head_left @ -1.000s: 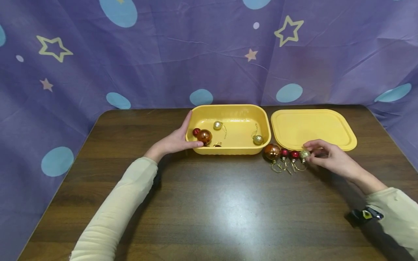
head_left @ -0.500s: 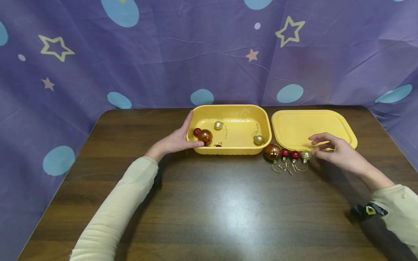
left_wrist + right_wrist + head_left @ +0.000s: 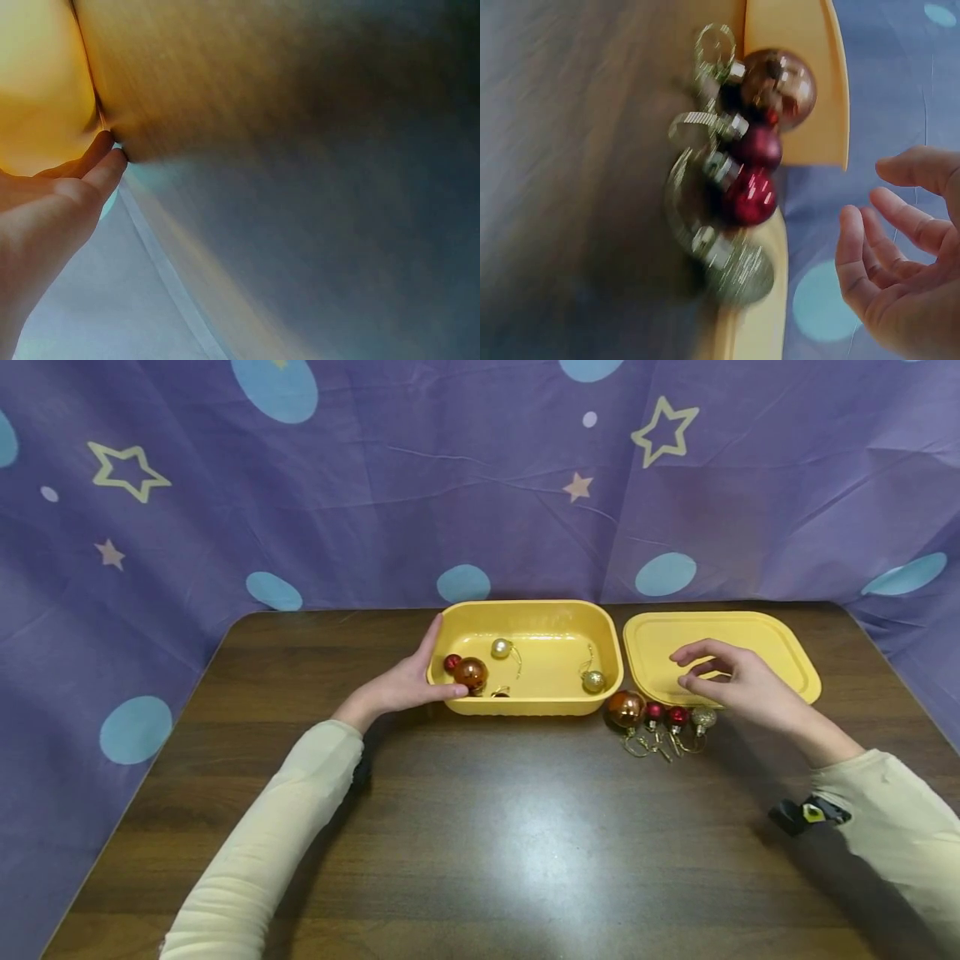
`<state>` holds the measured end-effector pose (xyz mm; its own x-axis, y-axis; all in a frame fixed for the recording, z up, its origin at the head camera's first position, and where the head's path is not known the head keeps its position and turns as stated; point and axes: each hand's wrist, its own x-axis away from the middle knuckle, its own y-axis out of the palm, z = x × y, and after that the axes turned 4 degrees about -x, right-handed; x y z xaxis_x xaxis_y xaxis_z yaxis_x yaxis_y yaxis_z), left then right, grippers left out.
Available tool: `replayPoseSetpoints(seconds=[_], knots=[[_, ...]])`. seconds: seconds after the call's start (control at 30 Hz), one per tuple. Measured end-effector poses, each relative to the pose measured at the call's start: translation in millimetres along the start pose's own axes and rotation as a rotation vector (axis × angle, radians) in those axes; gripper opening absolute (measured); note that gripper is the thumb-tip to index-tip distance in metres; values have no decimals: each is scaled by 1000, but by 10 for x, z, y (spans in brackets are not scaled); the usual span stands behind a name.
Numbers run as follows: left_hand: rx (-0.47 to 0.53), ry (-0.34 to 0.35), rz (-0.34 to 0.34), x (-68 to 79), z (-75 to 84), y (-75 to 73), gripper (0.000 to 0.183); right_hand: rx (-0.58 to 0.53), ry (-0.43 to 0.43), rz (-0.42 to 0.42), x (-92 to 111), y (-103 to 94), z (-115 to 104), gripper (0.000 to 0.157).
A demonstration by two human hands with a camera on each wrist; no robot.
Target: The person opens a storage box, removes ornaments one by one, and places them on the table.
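My left hand (image 3: 405, 685) grips the left end of a yellow plastic box (image 3: 555, 706), thumb over the front left corner and fingers along the outer wall. Fingertips (image 3: 112, 154) touch that wall in the left wrist view. Inside lie an amber bauble (image 3: 470, 673), a small red bauble (image 3: 452, 663), a pearly gold bauble (image 3: 500, 648) and a glittery gold bauble (image 3: 593, 682); another is mostly hidden. My right hand (image 3: 742, 681), holding nothing, hovers loosely bent over the yellow lid (image 3: 780, 652). Before it sit a copper bauble (image 3: 780, 86), two red baubles (image 3: 751, 196) and a glittery bauble (image 3: 741, 274), in a row.
The brown wooden table (image 3: 480, 860) runs back to a purple curtain (image 3: 375, 510) with stars and dots. The lid lies flat right of the box. The row of baubles rests along the lid's front edge, loops toward me.
My right hand has let go of the glittery bauble at the row's right end, drawn back rightward, then moved left over the lid. The left hand and box have stayed put.
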<state>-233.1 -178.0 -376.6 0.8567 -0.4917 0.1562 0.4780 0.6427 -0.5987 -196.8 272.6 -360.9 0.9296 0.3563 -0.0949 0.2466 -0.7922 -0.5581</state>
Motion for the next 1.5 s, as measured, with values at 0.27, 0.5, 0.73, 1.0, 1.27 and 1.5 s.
replayPoseSetpoints(seconds=[0.27,0.5,0.73,1.0,1.27,1.5], knots=[[-21,-9,0,-6,-3,-1,116,-23,-114,-65,-262,205,-291,23],[-25,-5,2,-8,-5,-3,117,25,-178,-145,-445,371,-524,21],[-31,-1,6,-11,-15,-4,118,-8,-153,-236,-619,610,-596,23],[-41,-1,6,-9,-9,-7,118,-87,-205,-422,-817,915,-622,23],[-62,-14,8,-7,-2,1,118,-33,-194,-583,-1010,1127,-650,25],[-60,-21,8,6,-1,-6,119,26,-165,-669,-1145,1308,-674,33]])
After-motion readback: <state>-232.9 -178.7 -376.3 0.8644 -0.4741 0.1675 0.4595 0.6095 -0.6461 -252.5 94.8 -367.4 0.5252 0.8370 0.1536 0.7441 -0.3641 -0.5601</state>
